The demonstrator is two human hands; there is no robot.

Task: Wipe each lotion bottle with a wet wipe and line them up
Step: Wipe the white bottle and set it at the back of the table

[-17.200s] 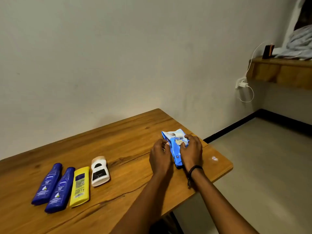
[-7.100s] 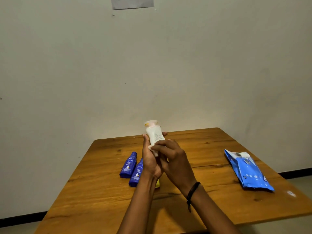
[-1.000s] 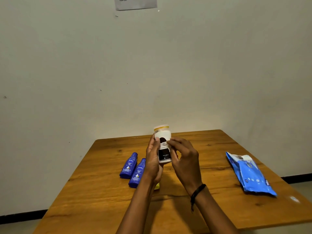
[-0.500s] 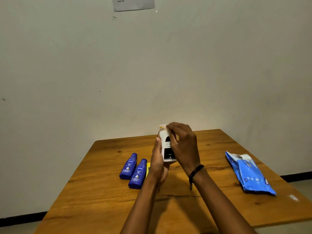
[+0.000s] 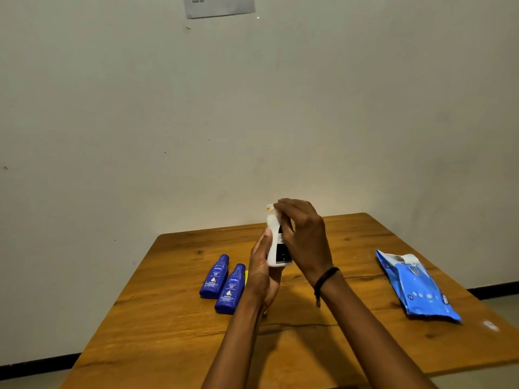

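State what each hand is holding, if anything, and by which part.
The left hand grips the white plastic lotion bottle by its lower body; the right hand curls round its top. A wipe cannot be made out.

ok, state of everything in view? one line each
white lotion bottle: upright, off the table, held by both hands
left hand: grips the bottle's lower body
right hand: curled over the bottle's top
leftmost blue Nivea bottle: lying flat
second blue Nivea bottle: lying flat beside it
yellow bottle: lying flat, mostly hidden by left hand
wet wipes pack: lying flat, table's right side
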